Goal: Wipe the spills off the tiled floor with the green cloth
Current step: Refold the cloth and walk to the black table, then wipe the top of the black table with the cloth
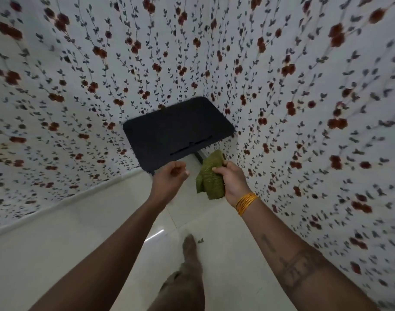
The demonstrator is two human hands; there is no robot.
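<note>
My right hand (231,180) grips the green cloth (211,176), which hangs bunched and folded above the cream tiled floor (79,243). My left hand (170,176) is held out beside it, fingers loosely curled, nothing in it, a short gap from the cloth. Both hands are in the air, well above the floor. A small dark speck (200,240) lies on a tile near my foot (188,245). No clear spill shows in the blurred view.
A flowered white fabric (304,108) covers the surfaces on the left, ahead and on the right, closing in the strip of floor. A black flat tray-like table top (176,129) stands ahead on a thin leg. Gold bangles (246,203) ring my right wrist.
</note>
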